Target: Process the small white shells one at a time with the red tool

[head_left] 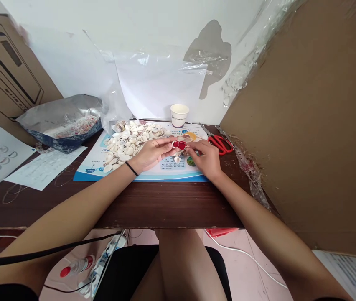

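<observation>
My left hand (pixel 153 155), a black band on its wrist, pinches a small red bow-shaped piece (pixel 179 145) between thumb and fingers. A pale rim, perhaps of a shell, shows beside the red. From the other side my right hand (pixel 206 158) closes its thumb and fingertips at the red piece's right edge; what they pinch is too small to make out. Left of the hands, a heap of white and brownish shells (pixel 128 144) spreads over a printed blue-and-white sheet (pixel 118 177). One loose shell (pixel 177 159) lies just below the fingers.
A paper cup (pixel 179 115) stands behind the hands. Red-handled scissors (pixel 221 144) lie to the right, near a tall cardboard panel (pixel 309 125). An opened bag of small beads or bits (pixel 68 121) and a white paper slip (pixel 44 169) are at left on the dark table (pixel 165 205).
</observation>
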Motion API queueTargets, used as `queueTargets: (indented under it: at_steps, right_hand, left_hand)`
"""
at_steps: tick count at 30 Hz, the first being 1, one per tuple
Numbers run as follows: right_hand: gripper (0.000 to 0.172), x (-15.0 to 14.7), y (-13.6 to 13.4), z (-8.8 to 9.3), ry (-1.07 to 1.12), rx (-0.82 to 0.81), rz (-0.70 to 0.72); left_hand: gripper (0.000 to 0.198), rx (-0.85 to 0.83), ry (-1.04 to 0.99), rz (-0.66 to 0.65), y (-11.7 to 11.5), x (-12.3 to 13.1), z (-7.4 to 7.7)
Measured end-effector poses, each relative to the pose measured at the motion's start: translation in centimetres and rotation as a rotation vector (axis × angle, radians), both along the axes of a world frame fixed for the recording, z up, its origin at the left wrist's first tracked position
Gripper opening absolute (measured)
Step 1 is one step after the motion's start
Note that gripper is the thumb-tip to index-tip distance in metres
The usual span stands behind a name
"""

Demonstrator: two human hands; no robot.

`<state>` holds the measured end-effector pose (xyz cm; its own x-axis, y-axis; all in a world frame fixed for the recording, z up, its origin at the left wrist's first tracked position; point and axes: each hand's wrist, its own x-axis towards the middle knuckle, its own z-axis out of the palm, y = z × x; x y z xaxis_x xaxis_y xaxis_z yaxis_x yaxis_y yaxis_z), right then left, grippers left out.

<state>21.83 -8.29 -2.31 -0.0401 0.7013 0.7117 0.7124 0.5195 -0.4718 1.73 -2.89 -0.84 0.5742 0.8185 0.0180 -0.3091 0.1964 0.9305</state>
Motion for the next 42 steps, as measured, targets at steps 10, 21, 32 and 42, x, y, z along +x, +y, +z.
queueTargets:
  at_steps: [10,21,32,42]
  right_hand:
    - [0.014,-0.25,0.05,-0.09,-0.030,-0.002,-0.003]
    - [0.012,0.12,-0.10,0.77,-0.028,0.115,-0.072]
    - [0.015,-0.55,-0.04,0.34,0.030,0.033,0.063]
    - [0.016,-0.67,-0.22,0.45,0.025,0.065,0.092]
  left_hand:
    - [0.024,0.057,0.052,0.020,0.50,0.08,-0.75]
    - [0.022,0.060,0.096,0.058,0.57,0.20,-0.86]
    - [0.034,0.133,0.122,-0.036,0.13,0.24,-0.53]
    - [0.029,0.077,0.080,-0.017,0.26,0.24,-0.74]
